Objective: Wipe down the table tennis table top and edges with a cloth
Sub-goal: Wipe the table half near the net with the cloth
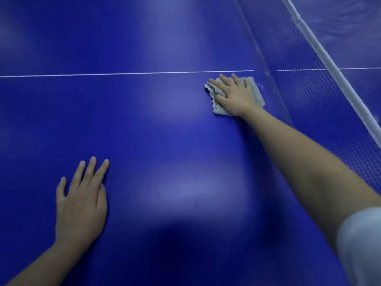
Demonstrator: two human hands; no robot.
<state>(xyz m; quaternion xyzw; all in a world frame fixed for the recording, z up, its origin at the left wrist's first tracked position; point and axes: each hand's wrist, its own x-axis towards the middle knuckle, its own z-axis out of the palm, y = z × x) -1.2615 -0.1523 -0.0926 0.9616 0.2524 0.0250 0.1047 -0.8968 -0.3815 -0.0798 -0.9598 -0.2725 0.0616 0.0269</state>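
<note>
- The left hand, at 7 o'clock and nearest the camera, lies palm-down on the blue table top. Its fingers are straight and slightly fanned, holding nothing, and it looks like a brace for the reach.
- A pale sleeve shows at 4 o'clock. The bare right arm runs from it up towards 1 o'clock.
- The right hand, at 1 o'clock, presses flat on the grey cloth, fingers extended and a little spread rather than curled round it. The rumpled cloth lies on the table top, sticking out on both sides of the hand, just below the white centre line and just beside the foot of the net.
- The net runs from 12 to 3 o'clock with a white band along its top. The far half of the table is dimly visible beyond it.
- Likely risks:
  - So close to the net, a stroke towards 2 o'clock could catch the mesh or drag the cloth under it.
  - The cloth is only pressed, not gripped, so it may bunch or slide out and let bare fingers smear the surface.
  - The braced left palm may leave prints.
- No brand, label or writing can be read.
</note>
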